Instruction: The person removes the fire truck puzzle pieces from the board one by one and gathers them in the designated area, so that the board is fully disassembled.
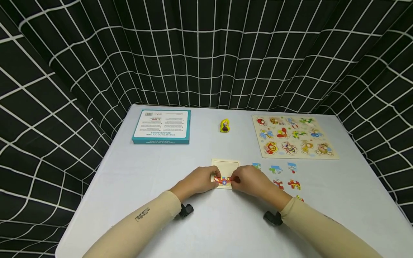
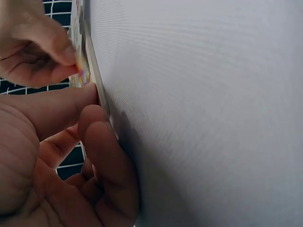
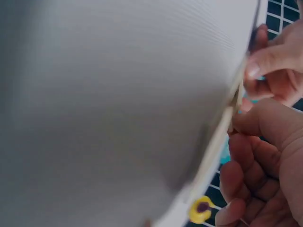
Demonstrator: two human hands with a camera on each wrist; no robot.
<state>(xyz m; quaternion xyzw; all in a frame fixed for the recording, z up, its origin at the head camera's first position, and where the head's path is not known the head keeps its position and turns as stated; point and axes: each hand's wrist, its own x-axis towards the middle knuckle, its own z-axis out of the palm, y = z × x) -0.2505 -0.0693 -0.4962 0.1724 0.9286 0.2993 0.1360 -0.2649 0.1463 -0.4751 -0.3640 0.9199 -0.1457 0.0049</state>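
Observation:
A small wooden puzzle board point(image 1: 226, 165) lies on the white table, between both hands in the head view. Red and blue jigsaw pieces point(image 1: 224, 181) are along its near edge. My left hand point(image 1: 201, 180) grips the board's left edge, its thumb on top and curled fingers against the side. From the right, my right hand point(image 1: 253, 181) pinches a colourful puzzle piece point(image 2: 83, 73) between thumb and index finger, slightly tilted over the board. The fingers partly hide this piece, so its picture cannot be made out.
Several loose jigsaw pieces point(image 1: 294, 184) lie right of the right hand, partly hidden by it. A large wooden insect puzzle point(image 1: 280, 141) lies at back right, a teal box point(image 1: 161, 125) at back left. Between them stands a small yellow figure point(image 1: 224, 126).

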